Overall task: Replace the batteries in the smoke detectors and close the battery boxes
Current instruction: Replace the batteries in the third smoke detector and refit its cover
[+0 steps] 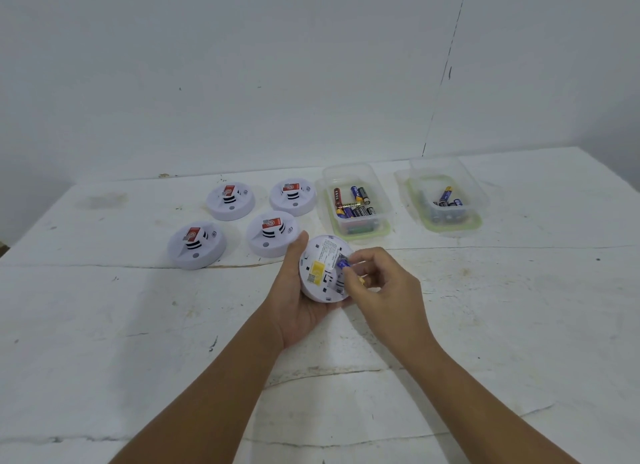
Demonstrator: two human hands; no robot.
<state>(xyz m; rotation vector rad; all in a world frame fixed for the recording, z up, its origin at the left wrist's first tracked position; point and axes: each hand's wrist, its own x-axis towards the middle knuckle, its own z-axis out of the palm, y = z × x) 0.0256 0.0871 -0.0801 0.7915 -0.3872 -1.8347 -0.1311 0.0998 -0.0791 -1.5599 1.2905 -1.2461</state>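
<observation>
A: Head view, entry one. Left hand cradles the held detector from below and behind, thumb hooked over its far rim, back face turned up toward the camera, above the bench.

B: And the right?

A: Right hand sits just right of the detector. Its fingertips pinch a blue battery at the open battery bay; that grip is curled tight on the cell. A yellow tip shows under the fingers, possibly a second cell, cannot tell.

B: Axis?

A: The battery's long axis seems to run from the bay's upper left toward the right palm, tilted out of the bay rather than flat in it. The bay lies directly left of the grip, touching range. Whether the cell is going in or coming out cannot be read from this alone.

B: Supplies?

A: Near tub and far tub, both holding batteries, stand beyond the right hand, well apart from it. Four other detectors rest face up to the left.

B: Judgement?

A: Right hand does the fine work; left only steadies.
</observation>
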